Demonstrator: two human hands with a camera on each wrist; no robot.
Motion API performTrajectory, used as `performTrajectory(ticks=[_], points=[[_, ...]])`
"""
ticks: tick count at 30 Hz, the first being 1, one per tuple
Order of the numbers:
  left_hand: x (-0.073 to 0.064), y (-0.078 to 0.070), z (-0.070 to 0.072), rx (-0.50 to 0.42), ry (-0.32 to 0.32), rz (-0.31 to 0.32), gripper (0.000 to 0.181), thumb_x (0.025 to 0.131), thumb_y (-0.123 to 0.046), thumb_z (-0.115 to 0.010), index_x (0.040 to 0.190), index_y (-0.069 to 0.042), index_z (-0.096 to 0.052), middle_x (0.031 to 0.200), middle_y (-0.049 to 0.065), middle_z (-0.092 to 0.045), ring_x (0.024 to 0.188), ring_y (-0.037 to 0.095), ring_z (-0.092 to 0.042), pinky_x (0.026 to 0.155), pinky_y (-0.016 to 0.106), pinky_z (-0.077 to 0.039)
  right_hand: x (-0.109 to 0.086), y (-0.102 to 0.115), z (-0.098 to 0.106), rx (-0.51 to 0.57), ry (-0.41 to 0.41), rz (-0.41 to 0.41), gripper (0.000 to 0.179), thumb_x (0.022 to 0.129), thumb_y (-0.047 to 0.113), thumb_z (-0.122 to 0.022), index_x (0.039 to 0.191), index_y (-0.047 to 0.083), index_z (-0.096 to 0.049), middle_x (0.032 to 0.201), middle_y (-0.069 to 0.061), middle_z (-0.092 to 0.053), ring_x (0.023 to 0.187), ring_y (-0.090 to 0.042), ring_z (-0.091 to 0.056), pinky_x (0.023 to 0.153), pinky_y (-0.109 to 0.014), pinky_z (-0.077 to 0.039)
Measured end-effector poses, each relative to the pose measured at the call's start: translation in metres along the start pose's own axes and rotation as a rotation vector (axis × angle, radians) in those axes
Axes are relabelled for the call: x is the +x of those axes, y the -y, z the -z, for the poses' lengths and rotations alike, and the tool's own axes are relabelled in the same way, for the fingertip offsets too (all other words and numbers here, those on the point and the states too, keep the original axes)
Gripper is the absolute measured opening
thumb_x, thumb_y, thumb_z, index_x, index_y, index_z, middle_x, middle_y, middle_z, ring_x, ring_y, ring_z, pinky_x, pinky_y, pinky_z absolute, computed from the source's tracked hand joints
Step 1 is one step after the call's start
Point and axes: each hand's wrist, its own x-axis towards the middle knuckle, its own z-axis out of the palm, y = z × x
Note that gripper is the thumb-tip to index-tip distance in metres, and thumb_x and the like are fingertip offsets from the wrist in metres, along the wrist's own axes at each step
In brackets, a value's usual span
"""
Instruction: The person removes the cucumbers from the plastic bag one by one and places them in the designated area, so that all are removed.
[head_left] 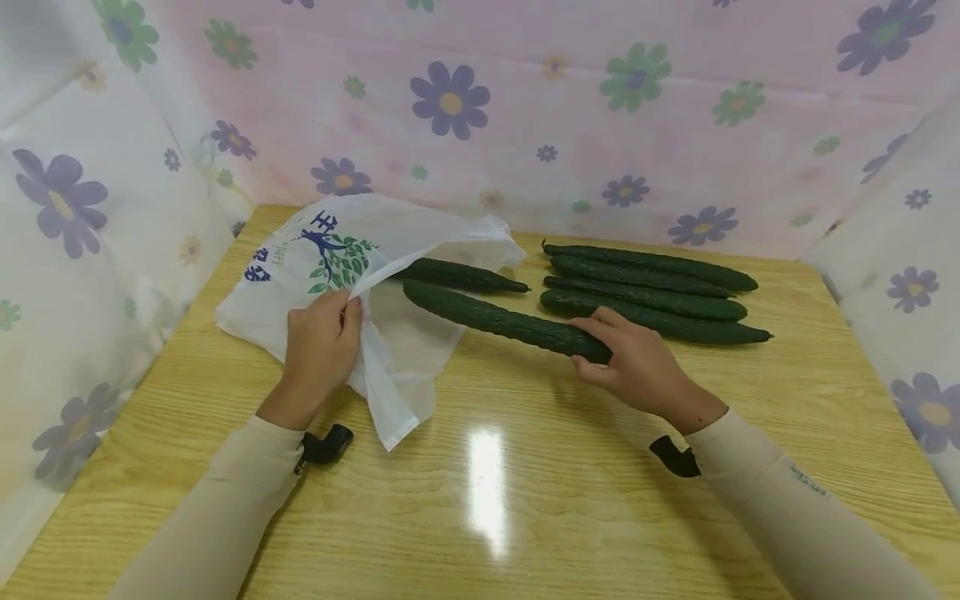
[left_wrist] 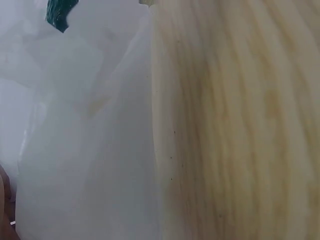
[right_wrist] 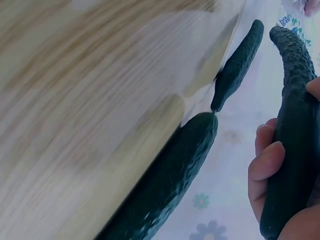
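Note:
My left hand (head_left: pixel 322 346) pinches the mouth edge of a white plastic bag (head_left: pixel 300 292) printed with a green tree and blue characters. Inside that mouth lies one cucumber (head_left: pixel 465 276), its tip sticking out to the right. A second cucumber (head_left: pixel 502 321) is gripped near its right end by my right hand (head_left: pixel 637 362), and its far end points at the bag's opening. In the right wrist view, fingers (right_wrist: pixel 267 162) curl round this held cucumber (right_wrist: pixel 290 150). The left wrist view shows mostly bag film (left_wrist: pixel 90 140), with only a sliver of the hand at its left edge.
Several more cucumbers (head_left: pixel 652 308) lie side by side at the back right of the wooden table (head_left: pixel 570 500). Flower-patterned cloth (head_left: pixel 525 108) hangs behind the table and along both sides. A dark wrist mount (head_left: pixel 326 444) sits below each hand.

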Motion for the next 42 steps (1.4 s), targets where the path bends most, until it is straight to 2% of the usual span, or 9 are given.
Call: performTrajectory(ticks=[8, 15, 20, 33, 42], points=[[0.001, 0.0, -0.002, 0.006, -0.017, -0.025, 0.038, 0.103, -0.018, -0.047, 0.067, -0.008, -0.048, 0.062, 0.01, -0.049, 0.058, 0.026, -0.049, 0.065, 0.037, -0.029, -0.02, -0.018, 0.01, -0.036, -0.05, 0.019, 0.042, 0.089, 0.019, -0.07, 0.129, 0.008, -0.065, 0.095, -0.001, -0.055, 0.05, 0.001, -0.02, 0.051, -0.024, -0.028], [0.0, 0.0, -0.002, 0.005, 0.018, 0.014, 0.038, 0.104, -0.02, -0.046, 0.069, -0.008, -0.05, 0.065, 0.01, -0.051, 0.059, 0.026, -0.049, 0.069, 0.038, -0.029, -0.039, -0.035, 0.017, -0.045, -0.091, 0.029, 0.043, 0.084, 0.014, -0.073, 0.126, 0.007, -0.065, 0.094, 0.0, -0.055, 0.052, 0.004, -0.02, 0.052, -0.022, -0.028], [-0.001, -0.001, -0.002, 0.01, 0.012, 0.002, 0.038, 0.104, -0.018, -0.046, 0.067, -0.008, -0.048, 0.063, 0.009, -0.048, 0.057, 0.025, -0.047, 0.068, 0.038, -0.029, -0.05, -0.045, 0.024, -0.055, -0.113, 0.022, 0.045, 0.081, 0.013, -0.075, 0.125, 0.008, -0.066, 0.097, 0.0, -0.058, 0.052, 0.005, -0.021, 0.051, -0.022, -0.028], [-0.001, 0.002, 0.001, 0.008, 0.019, 0.023, 0.037, 0.104, -0.02, -0.046, 0.071, -0.006, -0.051, 0.065, 0.01, -0.05, 0.06, 0.027, -0.048, 0.07, 0.039, -0.028, -0.076, -0.069, 0.03, -0.075, -0.118, -0.014, 0.046, 0.079, 0.011, -0.078, 0.124, 0.008, -0.067, 0.097, 0.001, -0.058, 0.05, 0.005, -0.023, 0.047, -0.021, -0.027], [0.0, 0.0, 0.0, 0.014, 0.009, 0.001, 0.037, 0.104, -0.018, -0.046, 0.069, -0.006, -0.051, 0.063, 0.01, -0.049, 0.058, 0.026, -0.048, 0.068, 0.039, -0.029, -0.094, -0.084, 0.035, -0.066, -0.085, -0.036, 0.049, 0.078, 0.009, -0.079, 0.126, 0.007, -0.066, 0.101, -0.003, -0.06, 0.051, 0.006, -0.027, 0.052, -0.023, -0.03]])
